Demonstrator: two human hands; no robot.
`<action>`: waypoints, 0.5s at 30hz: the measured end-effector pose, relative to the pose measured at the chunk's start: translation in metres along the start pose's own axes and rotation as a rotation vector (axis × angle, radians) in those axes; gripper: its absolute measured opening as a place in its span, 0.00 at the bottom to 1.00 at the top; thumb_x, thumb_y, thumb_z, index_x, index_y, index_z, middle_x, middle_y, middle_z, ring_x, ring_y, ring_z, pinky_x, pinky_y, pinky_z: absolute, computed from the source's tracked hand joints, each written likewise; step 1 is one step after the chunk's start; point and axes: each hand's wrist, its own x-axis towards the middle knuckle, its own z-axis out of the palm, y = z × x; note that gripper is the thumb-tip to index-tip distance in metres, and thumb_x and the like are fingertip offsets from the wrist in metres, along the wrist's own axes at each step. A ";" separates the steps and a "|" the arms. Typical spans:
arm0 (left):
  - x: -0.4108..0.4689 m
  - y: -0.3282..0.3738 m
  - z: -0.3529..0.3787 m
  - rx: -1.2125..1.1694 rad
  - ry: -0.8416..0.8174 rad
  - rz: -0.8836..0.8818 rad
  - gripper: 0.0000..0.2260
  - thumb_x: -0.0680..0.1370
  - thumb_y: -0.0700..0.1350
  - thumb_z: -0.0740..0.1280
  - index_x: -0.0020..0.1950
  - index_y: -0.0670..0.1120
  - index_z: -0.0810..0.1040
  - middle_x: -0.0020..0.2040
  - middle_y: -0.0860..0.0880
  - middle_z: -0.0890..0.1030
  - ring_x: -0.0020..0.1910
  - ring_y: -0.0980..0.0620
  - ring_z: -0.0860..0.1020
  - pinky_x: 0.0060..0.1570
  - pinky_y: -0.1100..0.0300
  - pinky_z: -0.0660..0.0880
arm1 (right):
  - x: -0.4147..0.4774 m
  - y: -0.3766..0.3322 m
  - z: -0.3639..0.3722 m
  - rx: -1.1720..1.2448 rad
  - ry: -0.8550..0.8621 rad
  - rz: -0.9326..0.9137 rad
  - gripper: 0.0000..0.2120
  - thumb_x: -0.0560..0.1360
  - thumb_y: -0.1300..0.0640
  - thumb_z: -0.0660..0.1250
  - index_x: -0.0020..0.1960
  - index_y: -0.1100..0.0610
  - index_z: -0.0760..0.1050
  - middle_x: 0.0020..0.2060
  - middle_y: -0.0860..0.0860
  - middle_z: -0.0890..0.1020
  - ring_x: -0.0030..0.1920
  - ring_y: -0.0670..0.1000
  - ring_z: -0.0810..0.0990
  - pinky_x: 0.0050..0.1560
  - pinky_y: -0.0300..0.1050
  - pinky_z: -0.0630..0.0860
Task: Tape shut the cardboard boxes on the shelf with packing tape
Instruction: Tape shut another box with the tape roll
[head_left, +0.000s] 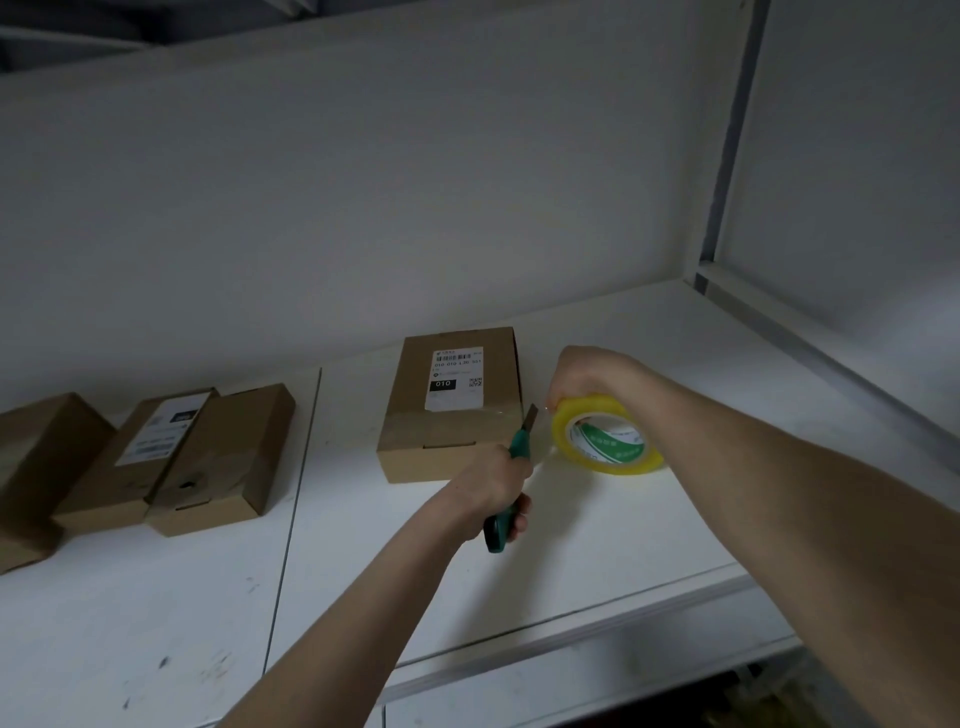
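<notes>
A flat cardboard box (449, 410) with a white shipping label lies on the white shelf (597, 525), a clear strip of tape across its top near the front. My right hand (587, 376) grips a yellowish roll of packing tape (605, 436) just right of the box, with tape stretched from the roll to the box. My left hand (496, 488) holds a green utility knife (511, 467), its blade up against the stretched tape at the box's right front corner.
Three more cardboard boxes (218, 457) lie side by side at the left of the shelf. A seam (296, 499) divides the shelf boards. The back wall and a metal upright (727, 140) bound the shelf on the right.
</notes>
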 end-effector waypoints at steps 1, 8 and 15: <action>0.000 0.001 -0.001 0.012 -0.014 -0.005 0.10 0.82 0.41 0.53 0.62 0.40 0.62 0.33 0.44 0.71 0.23 0.51 0.69 0.23 0.65 0.67 | 0.000 0.000 0.000 0.001 0.001 -0.002 0.11 0.65 0.51 0.74 0.39 0.56 0.76 0.39 0.54 0.80 0.46 0.59 0.82 0.46 0.48 0.76; 0.003 -0.002 0.009 0.123 -0.063 -0.041 0.08 0.82 0.40 0.52 0.59 0.39 0.62 0.33 0.44 0.71 0.25 0.51 0.69 0.25 0.62 0.69 | -0.002 0.008 -0.001 0.040 0.039 0.005 0.12 0.65 0.50 0.74 0.39 0.56 0.75 0.42 0.55 0.81 0.45 0.58 0.82 0.44 0.47 0.76; 0.009 -0.011 0.026 0.331 0.040 0.033 0.11 0.82 0.45 0.54 0.61 0.39 0.64 0.38 0.44 0.72 0.28 0.49 0.72 0.25 0.60 0.71 | -0.006 0.017 -0.002 0.102 0.052 0.007 0.10 0.67 0.52 0.72 0.39 0.57 0.75 0.38 0.54 0.79 0.44 0.57 0.82 0.41 0.46 0.75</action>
